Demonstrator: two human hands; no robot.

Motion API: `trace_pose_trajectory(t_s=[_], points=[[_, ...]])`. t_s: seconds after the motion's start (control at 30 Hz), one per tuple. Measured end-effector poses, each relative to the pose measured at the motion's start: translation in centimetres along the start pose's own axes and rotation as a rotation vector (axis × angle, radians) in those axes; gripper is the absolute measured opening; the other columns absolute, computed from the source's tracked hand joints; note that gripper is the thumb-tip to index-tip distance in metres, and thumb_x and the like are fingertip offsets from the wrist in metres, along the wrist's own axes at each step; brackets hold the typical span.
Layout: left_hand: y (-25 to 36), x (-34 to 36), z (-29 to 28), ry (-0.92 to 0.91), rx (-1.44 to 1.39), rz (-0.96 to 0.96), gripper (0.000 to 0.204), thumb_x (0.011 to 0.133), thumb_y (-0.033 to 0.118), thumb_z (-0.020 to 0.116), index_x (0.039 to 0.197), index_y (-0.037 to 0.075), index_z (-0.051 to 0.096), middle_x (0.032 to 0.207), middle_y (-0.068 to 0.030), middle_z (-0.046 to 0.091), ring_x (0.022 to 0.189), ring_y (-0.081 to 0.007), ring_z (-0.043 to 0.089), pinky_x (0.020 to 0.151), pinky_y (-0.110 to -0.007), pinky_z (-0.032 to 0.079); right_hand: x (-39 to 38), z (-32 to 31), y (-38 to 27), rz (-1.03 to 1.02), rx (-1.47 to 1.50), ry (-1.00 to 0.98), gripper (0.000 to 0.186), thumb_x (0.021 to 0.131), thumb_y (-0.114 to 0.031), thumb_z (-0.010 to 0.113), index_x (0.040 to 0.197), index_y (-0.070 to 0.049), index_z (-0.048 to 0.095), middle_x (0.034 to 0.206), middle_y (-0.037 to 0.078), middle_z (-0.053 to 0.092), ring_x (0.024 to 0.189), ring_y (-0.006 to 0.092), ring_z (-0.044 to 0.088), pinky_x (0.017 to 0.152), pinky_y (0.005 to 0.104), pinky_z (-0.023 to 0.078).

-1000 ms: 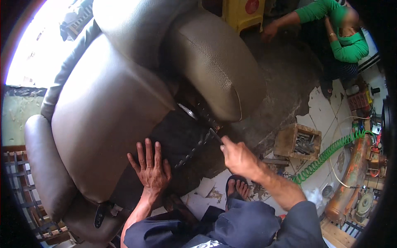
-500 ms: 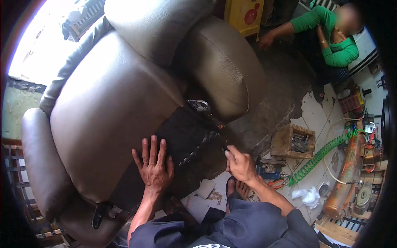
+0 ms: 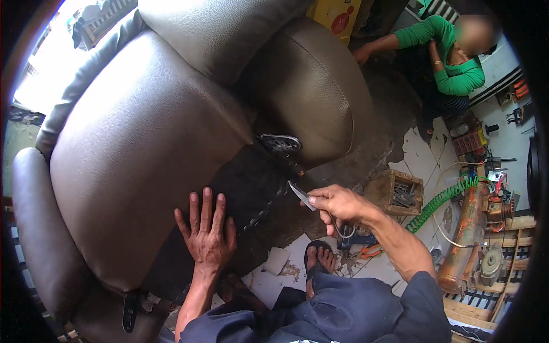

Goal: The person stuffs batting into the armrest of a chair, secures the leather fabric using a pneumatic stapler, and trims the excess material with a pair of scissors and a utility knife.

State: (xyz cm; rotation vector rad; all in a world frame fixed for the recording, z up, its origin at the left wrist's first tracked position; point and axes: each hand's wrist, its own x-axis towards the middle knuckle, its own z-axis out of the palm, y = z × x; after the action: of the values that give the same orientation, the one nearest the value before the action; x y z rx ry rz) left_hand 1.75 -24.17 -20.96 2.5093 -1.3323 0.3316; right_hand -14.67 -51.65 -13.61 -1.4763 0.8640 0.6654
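Note:
A brown leather-look armchair seat (image 3: 143, 148) lies before me, with a strip of black fabric (image 3: 240, 177) along its near edge. Dashed stitches or staples run down that strip. My left hand (image 3: 209, 243) rests flat on the black fabric, fingers stretched out. To the right of it, my right hand (image 3: 337, 204) is closed around a pair of scissors (image 3: 299, 193). Their pointed metal blades aim up and left at the fabric's right end, and one handle loop hangs below my fingers. A dark metal bracket (image 3: 280, 143) sticks out at the seat's corner.
A person in a green top (image 3: 457, 57) sits at the far right, one arm reaching toward the chair. On the floor stand a wooden box (image 3: 394, 191) of metal pieces and a rusty cylinder (image 3: 463, 246). A green coiled hose (image 3: 440, 206) runs between them.
My right hand has turned and moved slightly up and right, bringing the scissors into plain sight. My left hand stays flat on the fabric. The whole view has shifted a little.

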Motion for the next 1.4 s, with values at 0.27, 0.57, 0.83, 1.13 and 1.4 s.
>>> trace_pose_trajectory(t_s=[0.27,0.57,0.83,1.13,1.4], points=[[0.2,-0.2,0.0,-0.038,-0.053,-0.006,0.064,0.084,0.021,0.067,0.146,0.015,0.053,0.162,-0.0079,0.036,0.154,-0.0301,0.022,0.123,-0.059,0.000,0.8,-0.8,-0.9,0.131,0.138,-0.057,0.040,0.108,-0.027,0.045,0.138,-0.003,0.054,0.059,0.001,0.053,0.053,0.0152,0.067,0.050,0.0320,0.059],[1.0,0.1,-0.3,-0.039,0.025,-0.001,0.064,0.085,0.023,0.066,0.146,0.010,0.051,0.162,-0.0118,0.035,0.154,-0.0320,0.020,0.122,-0.061,0.001,7.0,5.8,9.4,-0.806,-0.708,0.912,0.030,0.095,-0.007,0.060,0.123,0.001,0.062,0.071,0.025,0.067,0.066,0.0385,0.070,0.051,0.0452,0.055],[0.1,0.2,-0.3,0.015,0.041,0.084,0.067,0.087,0.021,0.067,0.150,0.014,0.046,0.163,-0.0092,0.034,0.155,-0.0299,0.018,0.124,-0.058,0.002,9.0,8.1,9.9,-0.903,-0.295,0.979,0.032,0.101,-0.018,0.058,0.128,-0.002,0.063,0.085,0.026,0.070,0.071,0.0384,0.072,0.055,0.0425,0.056],[0.2,-0.2,-0.3,0.004,0.041,0.045,0.063,0.086,0.022,0.068,0.146,0.014,0.052,0.161,-0.0078,0.038,0.154,-0.0291,0.023,0.124,-0.057,0.004,1.4,4.6,3.6,-0.242,0.102,0.088,0.042,0.108,-0.028,0.046,0.142,-0.006,0.053,0.063,0.005,0.061,0.051,0.0157,0.068,0.045,0.0284,0.054],[0.3,0.1,-0.3,-0.004,0.014,0.044,0.063,0.087,0.019,0.068,0.147,0.014,0.051,0.161,-0.0091,0.038,0.154,-0.0295,0.021,0.125,-0.055,0.002,0.1,0.9,-0.5,-0.002,0.038,-0.109,0.042,0.108,-0.027,0.043,0.145,-0.007,0.050,0.062,0.001,0.053,0.051,0.0145,0.065,0.047,0.0297,0.056]])
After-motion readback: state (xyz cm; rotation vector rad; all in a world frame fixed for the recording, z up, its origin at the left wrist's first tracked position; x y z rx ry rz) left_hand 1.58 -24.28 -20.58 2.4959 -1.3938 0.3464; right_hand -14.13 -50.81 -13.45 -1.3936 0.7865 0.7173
